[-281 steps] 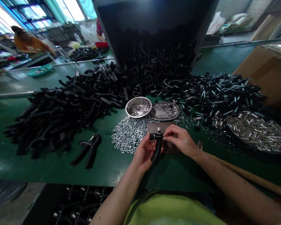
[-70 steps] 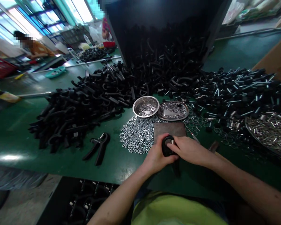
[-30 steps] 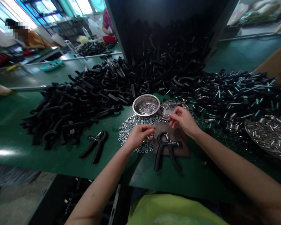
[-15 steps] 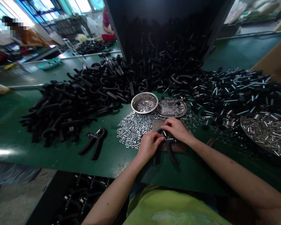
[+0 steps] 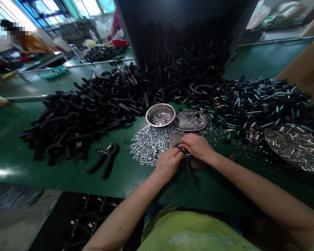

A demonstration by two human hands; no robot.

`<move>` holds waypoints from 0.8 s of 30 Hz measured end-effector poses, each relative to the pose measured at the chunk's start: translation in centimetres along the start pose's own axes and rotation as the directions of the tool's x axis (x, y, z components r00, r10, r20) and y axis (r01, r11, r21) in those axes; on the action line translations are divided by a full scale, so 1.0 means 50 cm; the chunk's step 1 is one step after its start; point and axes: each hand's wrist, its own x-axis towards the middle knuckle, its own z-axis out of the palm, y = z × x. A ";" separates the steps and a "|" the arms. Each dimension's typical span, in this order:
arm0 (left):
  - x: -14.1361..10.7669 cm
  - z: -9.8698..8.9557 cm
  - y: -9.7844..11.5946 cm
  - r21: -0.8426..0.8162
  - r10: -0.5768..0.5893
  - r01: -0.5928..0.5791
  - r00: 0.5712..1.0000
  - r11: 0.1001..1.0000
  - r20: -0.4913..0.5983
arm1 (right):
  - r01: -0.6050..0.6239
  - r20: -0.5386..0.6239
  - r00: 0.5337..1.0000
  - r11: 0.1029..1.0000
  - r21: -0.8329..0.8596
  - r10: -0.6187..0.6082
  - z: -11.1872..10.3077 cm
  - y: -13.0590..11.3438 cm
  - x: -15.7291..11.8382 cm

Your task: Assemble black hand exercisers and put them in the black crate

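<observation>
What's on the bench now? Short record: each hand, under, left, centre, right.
Left hand: fingers at top of black grip
Right hand: also at its top, fingertips partly hidden
Under: flat plate, partly covered
Left: second black grip, pile of black handles
Centre: loose nuts, round bowl, oval tray
Right: black-ended bolts, small metal parts

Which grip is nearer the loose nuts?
Left. The left grip is beside the right edge of the loose nuts; the right grip is farther right, over the flat plate.
</observation>
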 end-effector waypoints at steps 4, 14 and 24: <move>-0.022 -0.021 0.009 0.047 -0.013 0.011 0.999 0.999 0.030 | -0.040 -0.062 0.997 0.999 0.003 0.040 -0.050 0.013 -0.087; -0.046 -0.034 0.029 0.014 -0.142 0.142 0.971 0.990 0.195 | -0.695 -0.023 0.716 0.709 -0.121 0.698 -0.053 0.099 -0.472; -0.041 -0.035 0.036 0.000 -0.140 0.143 0.968 0.990 0.208 | -0.348 -0.102 0.914 0.888 0.301 0.392 -0.101 -0.039 -0.136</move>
